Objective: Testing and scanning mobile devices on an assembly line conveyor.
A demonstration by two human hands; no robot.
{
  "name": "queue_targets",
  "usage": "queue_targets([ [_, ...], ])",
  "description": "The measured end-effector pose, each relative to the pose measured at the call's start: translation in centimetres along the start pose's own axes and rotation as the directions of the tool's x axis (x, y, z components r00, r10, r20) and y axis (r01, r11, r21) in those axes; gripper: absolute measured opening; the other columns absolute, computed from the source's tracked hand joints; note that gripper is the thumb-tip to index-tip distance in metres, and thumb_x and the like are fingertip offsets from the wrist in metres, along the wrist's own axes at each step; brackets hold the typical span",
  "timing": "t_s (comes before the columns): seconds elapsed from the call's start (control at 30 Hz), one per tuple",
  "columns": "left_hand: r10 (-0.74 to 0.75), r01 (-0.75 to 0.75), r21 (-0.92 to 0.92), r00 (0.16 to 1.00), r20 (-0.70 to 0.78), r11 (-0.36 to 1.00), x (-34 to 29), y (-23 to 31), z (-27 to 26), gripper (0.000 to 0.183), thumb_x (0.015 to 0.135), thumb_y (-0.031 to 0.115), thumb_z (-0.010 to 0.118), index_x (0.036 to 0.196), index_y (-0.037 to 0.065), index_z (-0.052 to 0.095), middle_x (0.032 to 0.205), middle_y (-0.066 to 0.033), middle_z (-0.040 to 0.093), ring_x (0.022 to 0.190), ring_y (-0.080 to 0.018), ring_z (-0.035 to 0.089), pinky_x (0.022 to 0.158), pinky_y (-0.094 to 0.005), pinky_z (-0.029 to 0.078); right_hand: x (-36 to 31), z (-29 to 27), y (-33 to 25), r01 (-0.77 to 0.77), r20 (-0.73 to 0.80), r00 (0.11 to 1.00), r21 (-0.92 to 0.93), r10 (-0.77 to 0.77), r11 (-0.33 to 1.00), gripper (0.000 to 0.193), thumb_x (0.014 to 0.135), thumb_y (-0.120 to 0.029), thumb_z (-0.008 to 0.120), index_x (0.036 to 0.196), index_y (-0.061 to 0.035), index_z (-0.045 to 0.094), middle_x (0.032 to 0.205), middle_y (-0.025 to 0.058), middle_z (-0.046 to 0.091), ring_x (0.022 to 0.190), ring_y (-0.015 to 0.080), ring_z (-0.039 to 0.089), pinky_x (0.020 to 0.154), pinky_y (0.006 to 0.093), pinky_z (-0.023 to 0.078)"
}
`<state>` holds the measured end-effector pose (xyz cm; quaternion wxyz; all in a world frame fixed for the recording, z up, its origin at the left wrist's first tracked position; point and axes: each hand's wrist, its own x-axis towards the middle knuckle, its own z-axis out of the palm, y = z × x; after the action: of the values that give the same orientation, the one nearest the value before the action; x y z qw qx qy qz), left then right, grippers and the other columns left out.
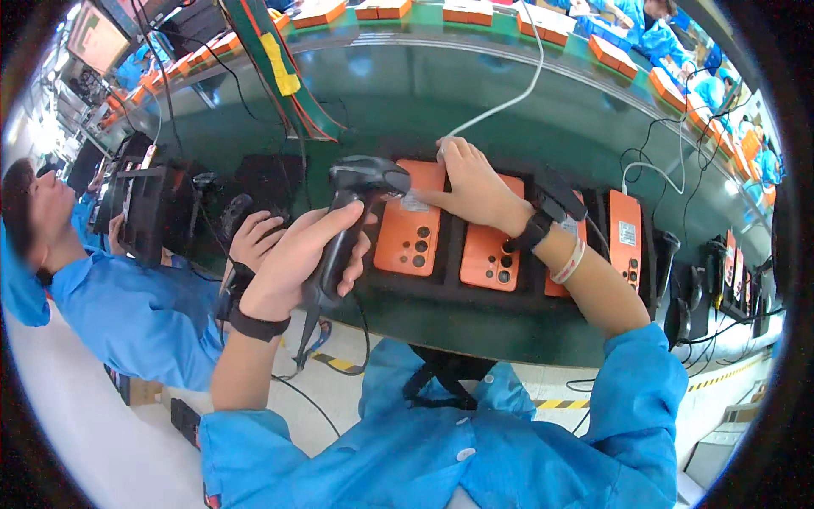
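Observation:
My left hand [309, 250] is wrapped round the grip of a black handheld barcode scanner [337, 246], its head pointing right over the leftmost orange phone [409, 233]. That phone lies back up, with round camera lenses and a pale label. At its far end my right hand [482, 188] pinches the end of a white cable [519, 95]; whether the plug sits in the phone cannot be made out. Under my right hand and wrist lies a second orange phone [489, 270]. A third phone [556, 282] is partly covered by my forearm, and a fourth phone [625, 227] lies further right.
The phones rest in a black foam tray [449, 263] on a green bench [407, 318]. Another white cable [666, 170] runs to the fourth phone. A co-worker [136, 293] sits close on my left. Orange boxes [381, 9] line the far conveyor. A post with yellow tape [280, 66] stands far left.

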<state>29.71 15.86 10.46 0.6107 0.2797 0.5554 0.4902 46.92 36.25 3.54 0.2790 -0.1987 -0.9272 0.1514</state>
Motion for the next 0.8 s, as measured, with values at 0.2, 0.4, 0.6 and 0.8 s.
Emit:
queue_targets([
  [0.2,0.383,-0.246,0.43,0.884,-0.269,0.869,6.6,-4.1,-3.2,0.034,0.094,0.034,0.057,0.097,0.001,0.056,0.07,-0.0067,0.059,0.059,-0.017,0.06,0.052,-0.0299,0.046,-1.8,-1.9,-3.2,-0.187,0.08,0.977,-0.142,0.2,0.972,0.046,0.081,-0.031,0.067,0.095,0.0078,0.048,0.089,0.025,0.054,0.085,0.0415,0.054,0.074,0.0482,0.048],
  [0.4,0.4,-0.141,0.617,0.865,-0.304,0.774,13.1,-8.8,-4.7,0.051,0.093,0.034,0.055,0.12,-0.009,0.051,0.108,-0.0305,0.061,0.103,-0.0399,0.059,0.089,-0.0413,0.045,-0.8,-1.5,-4.0,-0.224,0.168,0.947,-0.258,0.272,0.94,0.049,0.076,-0.035,0.067,0.098,0.005,0.05,0.098,0.0259,0.062,0.098,0.0429,0.055,0.085,0.0503,0.043],
  [0.6,0.64,-0.146,0.92,0.757,-0.132,0.363,13.9,-9.6,-4.5,0.054,0.093,0.033,0.056,0.126,-0.008,0.047,0.129,-0.03,0.044,0.126,-0.0405,0.04,0.101,-0.0434,0.038,-0.4,0.4,-1.6,-0.513,0.143,0.849,-0.011,0.51,0.858,0.057,0.073,-0.038,0.071,0.105,0.0033,0.047,0.105,0.0275,0.059,0.104,0.0481,0.054,0.091,0.0523,0.044],
  [0.8,0.813,-0.39,0.829,0.568,-0.127,0.402,11.8,-7.4,-0.6,0.059,0.09,0.031,0.06,0.131,-0.006,0.042,0.137,-0.03,0.036,0.129,-0.0429,0.035,0.108,-0.0462,0.03,-0.1,0.5,0.2,-0.48,0.12,0.875,0.331,0.469,0.812,0.042,0.074,-0.017,0.073,0.099,0.0024,0.045,0.087,0.0143,0.056,0.082,0.0236,0.057,0.07,0.0355,0.048],
])
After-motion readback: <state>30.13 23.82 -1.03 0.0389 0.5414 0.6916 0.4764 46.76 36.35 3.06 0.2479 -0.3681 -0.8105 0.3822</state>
